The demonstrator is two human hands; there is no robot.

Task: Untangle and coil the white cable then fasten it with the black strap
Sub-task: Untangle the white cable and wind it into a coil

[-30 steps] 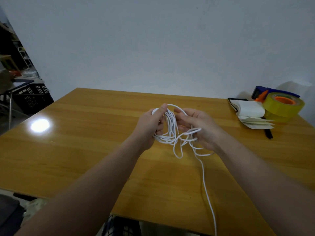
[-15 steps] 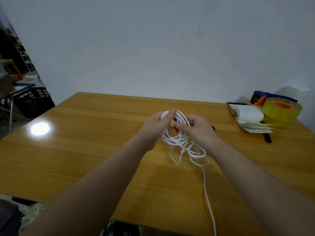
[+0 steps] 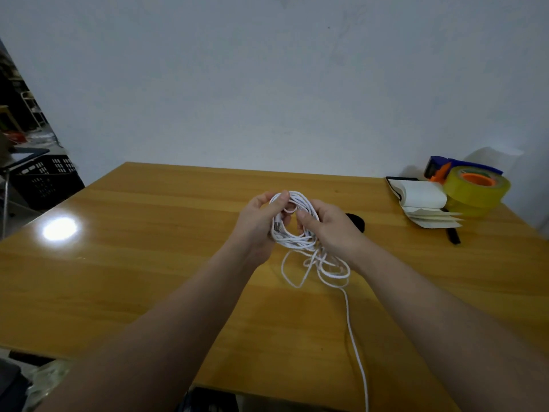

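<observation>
Above the middle of the wooden tabletop (image 3: 148, 263), I hold the white cable (image 3: 292, 233) in a bunched coil between both hands. My left hand (image 3: 257, 224) grips the coil's left side, its fingers (image 3: 280, 199) curled over the top loops and pinching them against the thumb; a metal-tipped plug end shows just inside that grip. My right hand (image 3: 329, 230) closes on the coil's right side, thumb pressed forward onto the strands, the other fingers wrapped behind them where I cannot see them.

Below my hands several loose loops hang tangled down toward the tabletop, and one long strand runs from them across the wood to the near edge, where it drops out of sight.

The black strap (image 3: 356, 221) lies on the tabletop just beyond my right hand, partly hidden by it.

Toward the far right corner sit an open notebook (image 3: 421, 197), a roll of yellow tape (image 3: 475, 190) with an orange core, and a blue tape dispenser (image 3: 436, 166) behind it. A black pen (image 3: 453, 234) lies close to the notebook's near side. A bright lamp glare (image 3: 59, 228) marks the wood near the left edge.
</observation>
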